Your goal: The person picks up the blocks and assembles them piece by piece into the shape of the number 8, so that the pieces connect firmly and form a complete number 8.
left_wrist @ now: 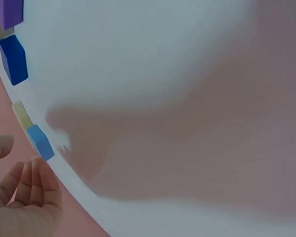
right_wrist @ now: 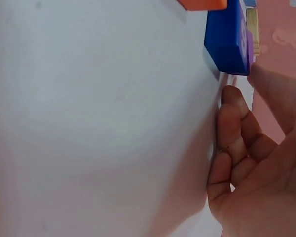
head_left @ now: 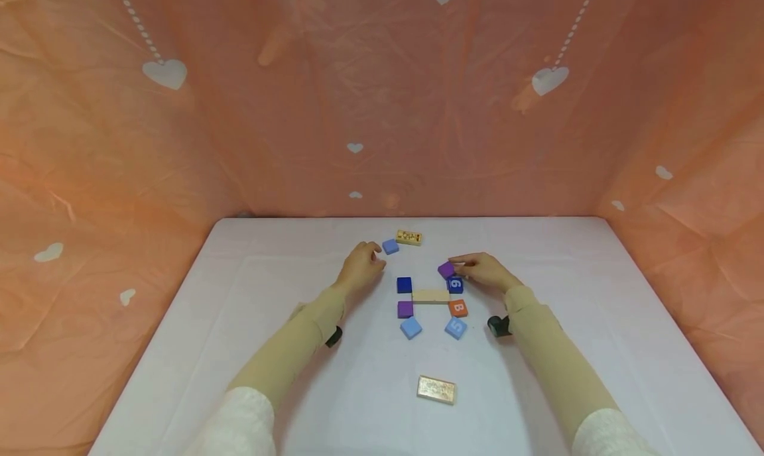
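My right hand (head_left: pixel 482 270) pinches a purple block (head_left: pixel 446 270) at the back of a block layout. In the right wrist view the thumb and fingers (right_wrist: pixel 229 123) reach behind a dark blue block (right_wrist: pixel 228 42), which hides most of the purple one. This dark blue block bears a 6 or 9 (head_left: pixel 455 284). My left hand (head_left: pixel 361 268) is held with bent fingers and nothing between them, just left of a light blue block (head_left: pixel 390 246). A gold bar with printed marks (head_left: pixel 408 237) lies against that block's right side.
A pale wooden plank (head_left: pixel 430 297) lies between a dark blue (head_left: pixel 404 285) and a purple block (head_left: pixel 405 309) at left and an orange block (head_left: pixel 458 308) at right. Two light blue blocks (head_left: pixel 410 328) sit nearer. Another gold bar (head_left: pixel 436 390) lies in front.
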{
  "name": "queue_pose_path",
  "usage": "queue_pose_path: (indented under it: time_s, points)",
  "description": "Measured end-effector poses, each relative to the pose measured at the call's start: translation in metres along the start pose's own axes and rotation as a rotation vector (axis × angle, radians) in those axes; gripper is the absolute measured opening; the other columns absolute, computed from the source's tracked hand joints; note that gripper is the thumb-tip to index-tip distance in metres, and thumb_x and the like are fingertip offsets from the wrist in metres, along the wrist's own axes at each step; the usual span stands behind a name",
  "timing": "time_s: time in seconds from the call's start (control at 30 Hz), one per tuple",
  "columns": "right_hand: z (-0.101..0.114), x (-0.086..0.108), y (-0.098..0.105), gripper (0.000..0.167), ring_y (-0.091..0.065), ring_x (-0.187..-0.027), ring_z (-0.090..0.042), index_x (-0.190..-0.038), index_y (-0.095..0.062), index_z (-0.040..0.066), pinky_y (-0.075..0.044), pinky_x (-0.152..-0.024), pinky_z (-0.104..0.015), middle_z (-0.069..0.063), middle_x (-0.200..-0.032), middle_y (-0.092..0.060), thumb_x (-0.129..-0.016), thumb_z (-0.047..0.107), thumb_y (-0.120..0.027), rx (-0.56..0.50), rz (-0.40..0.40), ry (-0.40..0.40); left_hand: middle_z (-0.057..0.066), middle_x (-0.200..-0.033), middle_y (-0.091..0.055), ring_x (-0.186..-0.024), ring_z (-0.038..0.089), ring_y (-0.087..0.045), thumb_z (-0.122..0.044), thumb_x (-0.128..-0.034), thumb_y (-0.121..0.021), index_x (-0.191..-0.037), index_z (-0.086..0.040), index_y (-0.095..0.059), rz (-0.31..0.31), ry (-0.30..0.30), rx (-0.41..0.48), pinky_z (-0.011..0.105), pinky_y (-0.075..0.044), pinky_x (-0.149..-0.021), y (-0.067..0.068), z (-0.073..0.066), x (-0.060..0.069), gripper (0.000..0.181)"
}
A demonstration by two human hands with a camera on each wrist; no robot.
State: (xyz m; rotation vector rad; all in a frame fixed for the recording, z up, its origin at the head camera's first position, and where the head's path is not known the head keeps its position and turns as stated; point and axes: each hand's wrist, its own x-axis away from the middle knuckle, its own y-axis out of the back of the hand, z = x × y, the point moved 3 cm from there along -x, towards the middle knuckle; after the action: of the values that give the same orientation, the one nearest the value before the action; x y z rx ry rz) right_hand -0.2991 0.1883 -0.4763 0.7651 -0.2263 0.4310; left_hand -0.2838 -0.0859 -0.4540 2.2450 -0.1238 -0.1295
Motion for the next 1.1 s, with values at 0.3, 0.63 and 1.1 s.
queue_pose_path:
  time_s: [0.3,0.63,1.1]
  points:
    - [-0.002,0.000,0.000,0.046,-0.037,-0.132,-0.038,-0.135,-0.049,0.018,-0.027,-0.108,-0.057,-0.017,-0.139,-0.048,-0.094,0.037,-0.052,0.015,-0.002,0.011,0.010,-0.085,-0.053,-0.079,0.020,-0.048,-0.013,-0.0864,-0.061,-0.120,0.000,-0.056,-0.044,0.080,0.109,0.032,-0.041,-0.074,-0.008,0.003,-0.019,0.036]
    - [0.000,-0.001,0.002,0.047,-0.038,-0.131,-0.038,-0.135,-0.050,0.018,-0.027,-0.107,-0.057,-0.017,-0.140,-0.046,-0.093,0.040,-0.053,0.036,-0.005,0.021,0.013,-0.087,-0.059,-0.081,0.022,-0.052,-0.015,-0.0842,-0.062,-0.121,-0.001,-0.057,-0.087,0.097,0.090,0.035,-0.044,-0.078,-0.012,0.003,-0.032,0.039]
    - [0.000,0.001,-0.002,0.047,-0.041,-0.129,-0.037,-0.134,-0.051,0.017,-0.029,-0.106,-0.056,-0.017,-0.138,-0.048,-0.092,0.038,-0.054,0.004,-0.015,0.023,0.017,-0.103,-0.066,-0.099,0.029,-0.061,-0.016,-0.0857,-0.061,-0.115,0.002,-0.061,-0.075,0.160,0.034,0.040,-0.047,-0.090,-0.025,0.003,-0.037,0.035]
